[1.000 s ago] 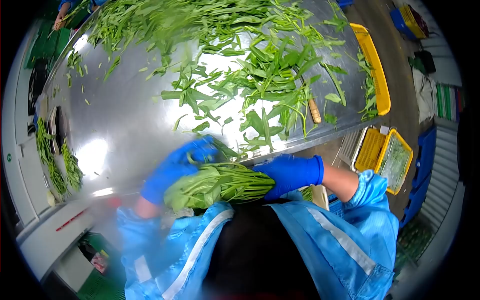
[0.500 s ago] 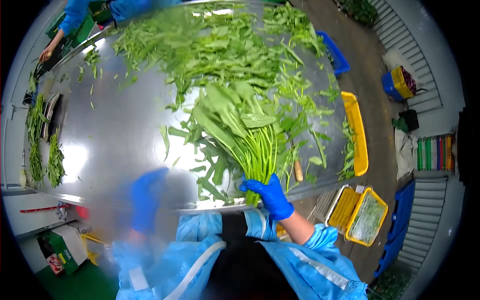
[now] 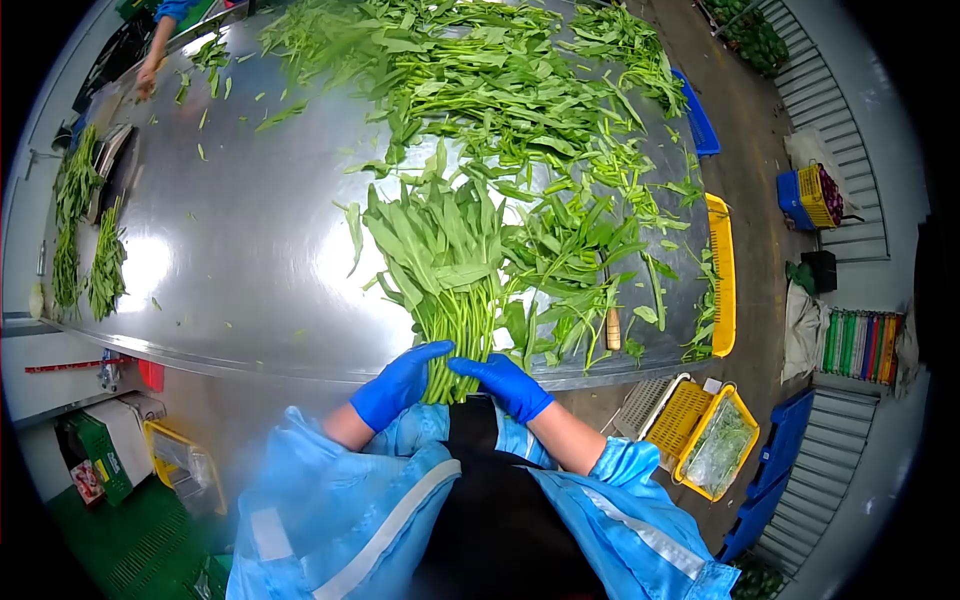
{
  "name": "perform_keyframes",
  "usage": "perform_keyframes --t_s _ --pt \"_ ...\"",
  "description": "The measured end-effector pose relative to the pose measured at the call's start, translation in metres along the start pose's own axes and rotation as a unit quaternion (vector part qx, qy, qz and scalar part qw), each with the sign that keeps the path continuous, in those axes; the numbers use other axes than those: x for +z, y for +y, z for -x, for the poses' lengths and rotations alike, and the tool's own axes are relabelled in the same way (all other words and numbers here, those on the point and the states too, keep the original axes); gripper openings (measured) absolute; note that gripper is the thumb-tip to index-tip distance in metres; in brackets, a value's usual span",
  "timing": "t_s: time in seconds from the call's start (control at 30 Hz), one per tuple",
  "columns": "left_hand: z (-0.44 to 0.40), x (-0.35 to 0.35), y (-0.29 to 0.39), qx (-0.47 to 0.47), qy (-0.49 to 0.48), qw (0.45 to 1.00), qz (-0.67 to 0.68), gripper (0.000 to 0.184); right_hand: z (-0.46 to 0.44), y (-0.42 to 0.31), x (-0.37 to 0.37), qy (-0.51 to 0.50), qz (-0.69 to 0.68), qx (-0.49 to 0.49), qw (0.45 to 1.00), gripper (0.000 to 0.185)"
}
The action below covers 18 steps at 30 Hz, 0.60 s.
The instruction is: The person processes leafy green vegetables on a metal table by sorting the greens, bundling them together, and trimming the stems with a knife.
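A bunch of water spinach (image 3: 445, 255) lies at the near edge of the metal table, leaves pointing away from me and stems toward my body. Both hands wear blue gloves. My left hand (image 3: 400, 385) is closed around the left side of the stems. From the right, my right hand (image 3: 508, 386) grips the same stems, thumb across them. The stem ends show between the two hands. Just right of the bunch, loose water spinach (image 3: 575, 255) is spread out, and a wooden handle (image 3: 612, 328) sticks out from under it.
A large leafy pile (image 3: 490, 90) covers the far part of the metal table (image 3: 260, 240). Small bundles (image 3: 107, 265) lie at the left end. Yellow crates (image 3: 720, 275) and a blue crate (image 3: 697, 115) stand along the right. Another person's hand (image 3: 147, 78) is at the far left.
My left hand has come in from the left onto the stems. The bunch, in my right hand, has shifted left and toward me. The other person's arm has moved right.
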<state>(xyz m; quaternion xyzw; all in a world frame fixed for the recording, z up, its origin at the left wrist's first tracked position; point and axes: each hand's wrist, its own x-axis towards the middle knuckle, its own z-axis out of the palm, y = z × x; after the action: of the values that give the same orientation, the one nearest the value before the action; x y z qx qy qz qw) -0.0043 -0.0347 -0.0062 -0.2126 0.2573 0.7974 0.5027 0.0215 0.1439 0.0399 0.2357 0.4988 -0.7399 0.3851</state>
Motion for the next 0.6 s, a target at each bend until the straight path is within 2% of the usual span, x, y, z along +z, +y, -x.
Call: perform_keyframes --t_s 0.1,0.17,0.27,0.37,0.4,0.5,0.53,0.6 --pt "-0.002 -0.001 -0.001 0.016 0.051 0.998 -0.023 0.039 -0.013 0.018 -0.007 0.000 0.019 -0.044 0.999 0.044" --pt "0.006 0.008 0.008 0.008 0.093 0.995 -0.033 0.037 0.001 0.002 0.001 0.021 0.033 -0.050 0.998 0.042" --pt "0.021 0.013 0.020 0.050 0.074 0.994 -0.069 0.035 0.010 -0.004 -0.014 0.011 0.041 -0.039 0.998 0.042" --pt "0.029 0.016 0.012 0.051 0.076 0.990 -0.105 0.037 0.003 0.006 -0.030 -0.088 -0.137 0.019 0.986 0.042" --pt "0.030 0.017 0.009 0.045 0.075 0.990 -0.115 0.038 0.005 0.006 -0.025 -0.069 -0.132 0.005 0.989 0.040" --pt "0.028 0.025 0.009 0.033 0.139 0.973 -0.180 0.039 0.007 -0.011 -0.010 -0.030 -0.191 0.054 0.980 0.040" --pt "0.033 0.040 0.016 0.061 0.161 0.972 -0.159 0.035 0.013 -0.024 -0.010 0.012 -0.128 0.036 0.991 0.041" --pt "0.056 0.059 0.039 0.105 0.155 0.962 -0.197 0.033 0.036 -0.056 -0.013 0.055 -0.043 -0.081 0.994 0.038"
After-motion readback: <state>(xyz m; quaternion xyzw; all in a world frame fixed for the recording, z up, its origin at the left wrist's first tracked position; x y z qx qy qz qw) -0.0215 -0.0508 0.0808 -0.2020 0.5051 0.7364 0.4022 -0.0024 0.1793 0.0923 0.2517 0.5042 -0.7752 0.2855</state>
